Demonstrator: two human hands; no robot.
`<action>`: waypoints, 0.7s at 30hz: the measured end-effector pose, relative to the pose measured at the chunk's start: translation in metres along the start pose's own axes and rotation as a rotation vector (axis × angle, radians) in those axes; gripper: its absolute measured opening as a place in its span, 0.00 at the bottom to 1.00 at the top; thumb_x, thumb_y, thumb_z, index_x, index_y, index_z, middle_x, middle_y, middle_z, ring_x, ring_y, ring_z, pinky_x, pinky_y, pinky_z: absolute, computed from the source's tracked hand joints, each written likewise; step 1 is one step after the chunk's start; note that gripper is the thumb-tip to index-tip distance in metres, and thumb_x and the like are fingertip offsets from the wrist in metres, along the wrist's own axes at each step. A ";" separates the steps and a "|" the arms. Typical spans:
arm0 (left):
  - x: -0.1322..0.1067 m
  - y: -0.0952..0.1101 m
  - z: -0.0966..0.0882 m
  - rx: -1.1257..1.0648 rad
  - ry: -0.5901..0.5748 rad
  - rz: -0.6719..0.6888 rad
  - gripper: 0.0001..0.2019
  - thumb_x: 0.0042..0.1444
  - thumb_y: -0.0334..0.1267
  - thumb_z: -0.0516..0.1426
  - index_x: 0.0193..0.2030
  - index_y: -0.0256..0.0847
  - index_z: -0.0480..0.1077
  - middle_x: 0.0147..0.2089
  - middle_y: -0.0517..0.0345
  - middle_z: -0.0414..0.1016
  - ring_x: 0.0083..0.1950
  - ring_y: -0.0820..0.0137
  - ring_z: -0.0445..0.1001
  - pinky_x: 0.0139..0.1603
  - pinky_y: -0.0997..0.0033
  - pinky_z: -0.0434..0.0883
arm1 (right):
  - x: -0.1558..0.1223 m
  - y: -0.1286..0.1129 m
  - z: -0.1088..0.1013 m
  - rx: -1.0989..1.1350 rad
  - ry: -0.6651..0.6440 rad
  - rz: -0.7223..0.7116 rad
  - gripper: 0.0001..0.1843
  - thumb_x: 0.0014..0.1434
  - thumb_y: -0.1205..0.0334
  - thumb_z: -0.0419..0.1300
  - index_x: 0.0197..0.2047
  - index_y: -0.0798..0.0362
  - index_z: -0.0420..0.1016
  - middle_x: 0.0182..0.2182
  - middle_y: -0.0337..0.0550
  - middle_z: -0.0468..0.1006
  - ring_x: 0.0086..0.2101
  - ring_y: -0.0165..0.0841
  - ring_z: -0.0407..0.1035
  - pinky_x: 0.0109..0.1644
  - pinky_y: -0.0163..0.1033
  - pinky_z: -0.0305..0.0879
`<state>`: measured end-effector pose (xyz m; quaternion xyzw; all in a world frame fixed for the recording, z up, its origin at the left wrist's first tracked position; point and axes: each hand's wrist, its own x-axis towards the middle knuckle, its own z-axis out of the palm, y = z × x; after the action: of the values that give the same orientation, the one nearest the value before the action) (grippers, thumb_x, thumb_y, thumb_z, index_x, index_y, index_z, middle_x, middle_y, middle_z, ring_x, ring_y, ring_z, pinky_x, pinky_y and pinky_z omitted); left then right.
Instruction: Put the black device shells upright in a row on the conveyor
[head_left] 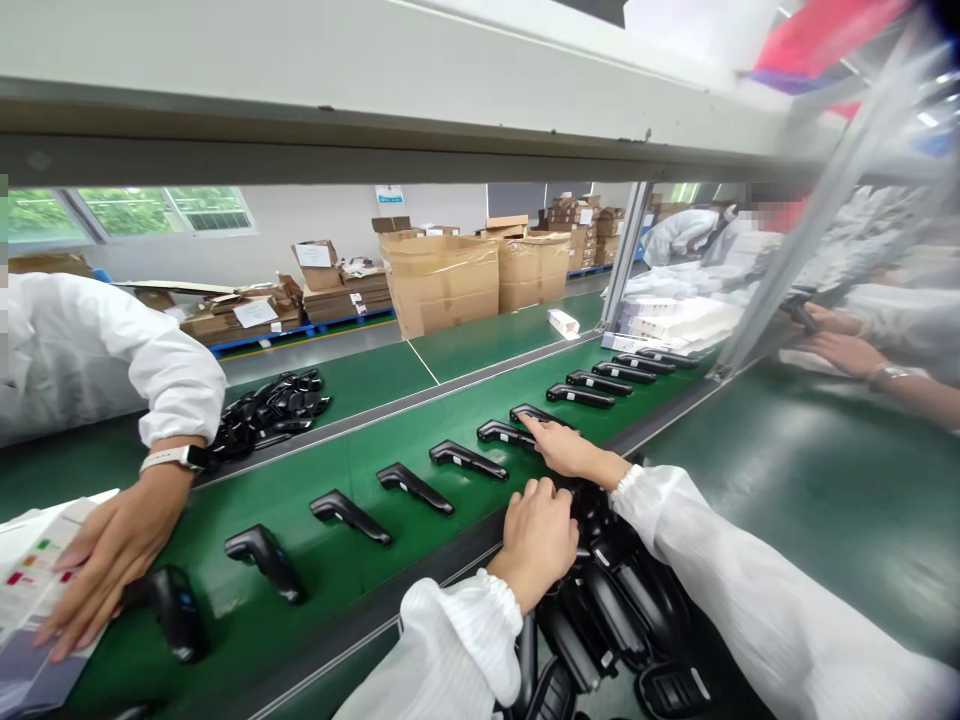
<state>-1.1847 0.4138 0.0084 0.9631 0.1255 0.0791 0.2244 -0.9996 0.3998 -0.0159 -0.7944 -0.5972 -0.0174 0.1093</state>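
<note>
A row of black pistol-shaped handheld scanners lies spaced along the green conveyor belt. My right hand reaches over the belt, its index finger stretched onto a scanner in the row. The other fingers curl around the handle end, partly hidden. Lower and closer, my left hand is closed, knuckles up, at the belt's near edge. Whatever its fingers hold, if anything, is hidden. Directly below both hands is a pile of black scanners.
At left, a co-worker's hand rests on a white printed box beside a scanner. Dark parts are heaped beyond the belt. A metal post and overhead shelf frame the space. Another co-worker's hands are at right.
</note>
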 end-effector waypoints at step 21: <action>0.084 0.090 0.029 -0.125 0.112 -0.167 0.14 0.62 0.32 0.48 0.54 0.40 0.63 0.52 0.47 0.72 0.50 0.60 0.75 0.50 0.64 0.69 | -0.109 0.108 -0.087 0.014 -0.074 0.389 0.21 0.54 0.52 0.66 0.46 0.58 0.77 0.41 0.59 0.80 0.50 0.51 0.70 0.56 0.48 0.61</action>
<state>-1.0797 0.3468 0.0316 0.9275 0.2127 0.1214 0.2824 -0.9189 0.2519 0.0354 -0.8941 -0.4363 0.0374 0.0942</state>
